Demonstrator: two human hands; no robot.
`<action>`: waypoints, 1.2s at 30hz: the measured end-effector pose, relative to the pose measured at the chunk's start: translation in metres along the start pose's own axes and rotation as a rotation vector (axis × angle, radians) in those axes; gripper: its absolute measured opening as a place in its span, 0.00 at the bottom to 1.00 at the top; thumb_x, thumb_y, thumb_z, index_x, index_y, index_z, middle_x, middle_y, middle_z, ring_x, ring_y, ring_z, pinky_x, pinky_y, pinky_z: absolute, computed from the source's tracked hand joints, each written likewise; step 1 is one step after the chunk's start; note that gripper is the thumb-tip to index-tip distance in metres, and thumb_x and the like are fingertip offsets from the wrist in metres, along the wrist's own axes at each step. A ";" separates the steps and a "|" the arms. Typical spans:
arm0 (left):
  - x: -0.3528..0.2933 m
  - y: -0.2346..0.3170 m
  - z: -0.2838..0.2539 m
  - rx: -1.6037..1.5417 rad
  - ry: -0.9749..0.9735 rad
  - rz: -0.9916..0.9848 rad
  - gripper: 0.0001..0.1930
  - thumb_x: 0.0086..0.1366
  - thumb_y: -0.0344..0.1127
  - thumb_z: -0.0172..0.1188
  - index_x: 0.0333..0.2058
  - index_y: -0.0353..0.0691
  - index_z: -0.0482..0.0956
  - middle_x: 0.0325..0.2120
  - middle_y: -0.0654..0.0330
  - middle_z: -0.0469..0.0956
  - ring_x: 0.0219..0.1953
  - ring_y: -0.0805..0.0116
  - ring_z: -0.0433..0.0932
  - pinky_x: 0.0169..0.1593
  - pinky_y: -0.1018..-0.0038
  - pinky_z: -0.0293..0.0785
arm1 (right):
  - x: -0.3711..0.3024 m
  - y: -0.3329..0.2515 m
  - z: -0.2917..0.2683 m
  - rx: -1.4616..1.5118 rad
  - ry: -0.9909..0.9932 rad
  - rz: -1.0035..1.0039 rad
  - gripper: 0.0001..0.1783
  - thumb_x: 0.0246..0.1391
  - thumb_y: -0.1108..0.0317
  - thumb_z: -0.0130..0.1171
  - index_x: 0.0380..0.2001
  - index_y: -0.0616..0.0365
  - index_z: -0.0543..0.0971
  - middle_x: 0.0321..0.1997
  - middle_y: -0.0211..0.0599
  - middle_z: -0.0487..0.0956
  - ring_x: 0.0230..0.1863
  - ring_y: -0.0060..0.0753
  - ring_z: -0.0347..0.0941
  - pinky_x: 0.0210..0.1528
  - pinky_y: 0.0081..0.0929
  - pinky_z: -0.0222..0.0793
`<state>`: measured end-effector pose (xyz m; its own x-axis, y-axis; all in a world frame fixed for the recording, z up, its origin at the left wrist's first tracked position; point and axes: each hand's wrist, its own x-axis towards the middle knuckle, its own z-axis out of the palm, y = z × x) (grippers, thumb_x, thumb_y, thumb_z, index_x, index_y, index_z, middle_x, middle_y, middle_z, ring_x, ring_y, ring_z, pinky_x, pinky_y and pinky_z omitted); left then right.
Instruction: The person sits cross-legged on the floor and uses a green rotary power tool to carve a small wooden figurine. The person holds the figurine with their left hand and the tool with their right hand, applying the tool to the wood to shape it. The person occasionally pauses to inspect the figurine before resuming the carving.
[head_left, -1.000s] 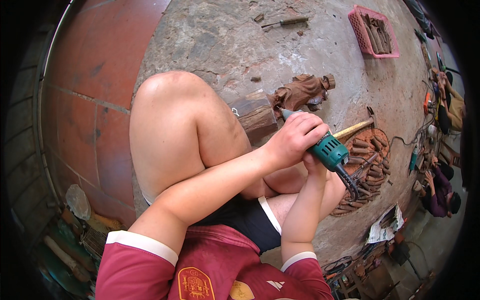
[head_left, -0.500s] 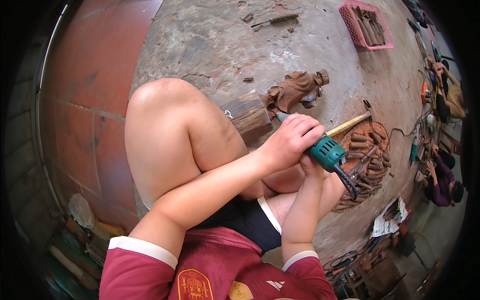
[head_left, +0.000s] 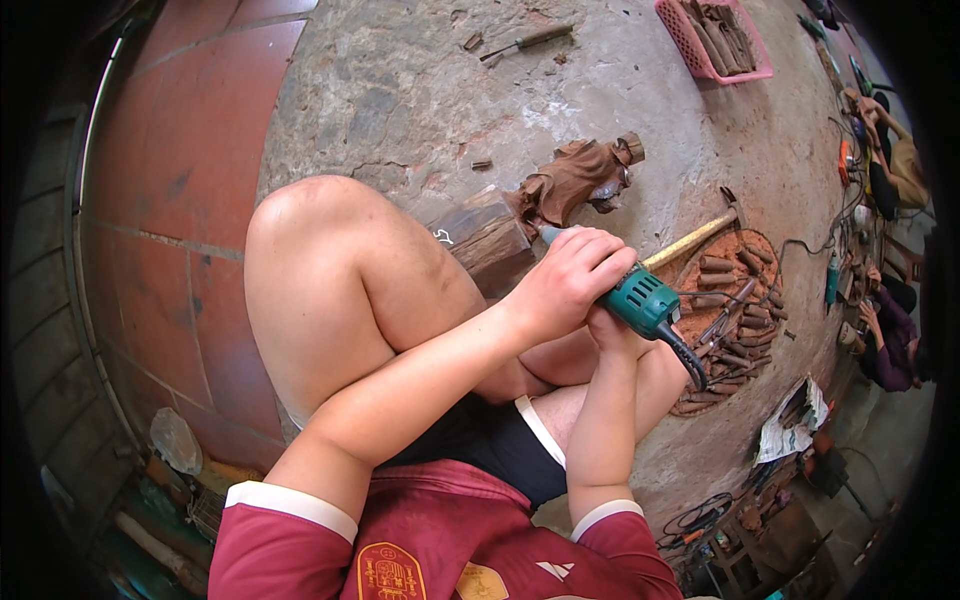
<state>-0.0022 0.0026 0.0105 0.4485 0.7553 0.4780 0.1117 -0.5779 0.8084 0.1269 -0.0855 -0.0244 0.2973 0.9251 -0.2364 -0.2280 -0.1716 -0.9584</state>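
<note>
A green-bodied rotary grinder (head_left: 645, 300) with a black cord is held in both hands over my crossed legs. My left hand (head_left: 575, 278) is closed around its narrow front end. From below, my right hand (head_left: 612, 332) supports the body; its fingers are mostly hidden behind the tool and the left hand. The grinder's grey nose points at the foot of a brown wood carving (head_left: 575, 182) with draped folds. That carving lies tilted against a dark, squared wooden block (head_left: 485, 240) beside my leg. The grinder's bit and its contact with the wood cannot be made out.
Right of the grinder, several wooden-handled tools (head_left: 740, 350) lie on a round patch of reddish dust, beside a yellow-handled hammer (head_left: 690, 240). A pink basket (head_left: 685, 40) of wood pieces and a loose chisel (head_left: 535, 40) are farther off. Other people (head_left: 890, 335) sit at far right.
The whole view has shifted slightly, so floor objects appear a little farther left. Both hands keep their hold on the grinder, its nose still at the carving's foot.
</note>
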 end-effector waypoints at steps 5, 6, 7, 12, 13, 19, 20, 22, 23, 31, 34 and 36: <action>0.000 -0.001 -0.002 0.019 -0.004 0.013 0.24 0.52 0.26 0.64 0.50 0.40 0.76 0.44 0.54 0.77 0.50 0.50 0.78 0.57 0.56 0.71 | 0.000 -0.007 0.006 -0.010 -0.021 -0.013 0.48 0.39 0.64 0.80 0.64 0.55 0.66 0.63 0.35 0.71 0.65 0.33 0.67 0.68 0.38 0.64; 0.000 -0.001 -0.001 0.013 -0.003 0.013 0.24 0.52 0.26 0.64 0.50 0.40 0.76 0.45 0.54 0.77 0.50 0.50 0.78 0.57 0.57 0.71 | 0.000 -0.007 0.006 -0.006 -0.018 -0.021 0.49 0.38 0.63 0.81 0.63 0.55 0.66 0.63 0.34 0.71 0.65 0.33 0.68 0.68 0.38 0.64; 0.000 -0.001 -0.001 0.008 -0.001 0.013 0.24 0.52 0.26 0.64 0.50 0.40 0.76 0.45 0.54 0.77 0.50 0.50 0.78 0.57 0.57 0.71 | 0.001 -0.004 0.005 0.009 0.004 -0.030 0.50 0.35 0.59 0.83 0.62 0.54 0.67 0.60 0.34 0.72 0.62 0.32 0.69 0.66 0.38 0.66; 0.000 0.002 0.001 -0.004 0.022 0.016 0.24 0.52 0.26 0.64 0.51 0.40 0.76 0.44 0.54 0.77 0.50 0.50 0.78 0.56 0.57 0.71 | -0.001 -0.005 -0.002 0.082 -0.002 -0.011 0.52 0.30 0.52 0.86 0.59 0.55 0.69 0.57 0.33 0.74 0.59 0.31 0.71 0.64 0.38 0.68; 0.000 0.002 0.001 -0.007 0.029 0.016 0.24 0.52 0.26 0.64 0.51 0.40 0.76 0.44 0.54 0.77 0.50 0.50 0.78 0.56 0.57 0.71 | 0.000 -0.006 -0.003 0.087 -0.018 -0.017 0.52 0.30 0.52 0.86 0.59 0.55 0.70 0.57 0.33 0.74 0.59 0.31 0.71 0.64 0.37 0.68; -0.001 0.003 -0.001 0.018 0.008 0.001 0.25 0.52 0.26 0.64 0.52 0.40 0.76 0.44 0.54 0.77 0.51 0.50 0.78 0.56 0.57 0.71 | 0.005 -0.012 0.005 0.041 0.041 0.085 0.51 0.30 0.54 0.85 0.58 0.55 0.70 0.56 0.32 0.74 0.59 0.30 0.71 0.63 0.36 0.69; -0.001 0.003 0.000 0.016 0.009 0.002 0.25 0.52 0.26 0.64 0.52 0.40 0.76 0.45 0.54 0.77 0.51 0.50 0.78 0.56 0.57 0.71 | 0.004 -0.013 0.005 0.049 0.031 0.078 0.51 0.30 0.55 0.85 0.58 0.55 0.70 0.56 0.32 0.74 0.59 0.30 0.71 0.63 0.36 0.69; -0.001 0.003 0.000 0.013 0.012 0.004 0.25 0.52 0.26 0.64 0.52 0.40 0.76 0.45 0.54 0.77 0.51 0.50 0.78 0.56 0.57 0.71 | 0.003 -0.013 0.003 0.058 0.016 0.069 0.51 0.30 0.55 0.85 0.58 0.55 0.70 0.56 0.32 0.75 0.59 0.30 0.71 0.63 0.36 0.70; 0.000 0.003 0.001 0.013 0.014 0.000 0.25 0.52 0.26 0.64 0.52 0.40 0.76 0.45 0.54 0.77 0.50 0.50 0.78 0.56 0.57 0.71 | 0.004 -0.013 0.003 0.057 0.014 0.070 0.51 0.30 0.55 0.85 0.58 0.55 0.70 0.56 0.32 0.74 0.59 0.30 0.71 0.63 0.36 0.70; -0.001 0.002 0.002 0.033 0.023 0.013 0.24 0.53 0.27 0.64 0.52 0.40 0.76 0.45 0.54 0.77 0.50 0.50 0.78 0.56 0.57 0.71 | 0.004 -0.004 -0.002 0.077 0.005 0.068 0.55 0.29 0.50 0.85 0.61 0.55 0.69 0.58 0.33 0.73 0.61 0.32 0.70 0.65 0.38 0.68; 0.001 0.002 0.001 0.016 0.027 -0.006 0.25 0.52 0.27 0.64 0.52 0.40 0.76 0.45 0.53 0.77 0.50 0.50 0.78 0.56 0.56 0.71 | 0.002 -0.006 -0.004 0.099 0.010 0.087 0.56 0.29 0.49 0.86 0.62 0.55 0.68 0.59 0.33 0.73 0.62 0.33 0.70 0.66 0.39 0.67; -0.001 0.004 0.001 0.025 0.013 0.006 0.25 0.52 0.27 0.64 0.52 0.40 0.76 0.46 0.53 0.77 0.50 0.49 0.78 0.56 0.56 0.71 | 0.003 -0.006 -0.003 0.091 -0.015 0.055 0.57 0.28 0.48 0.86 0.62 0.56 0.68 0.59 0.33 0.73 0.62 0.33 0.70 0.66 0.39 0.67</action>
<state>-0.0014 -0.0008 0.0128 0.4376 0.7559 0.4870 0.1315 -0.5896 0.7970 0.1318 -0.0825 -0.0202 0.2682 0.9200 -0.2856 -0.3272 -0.1919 -0.9253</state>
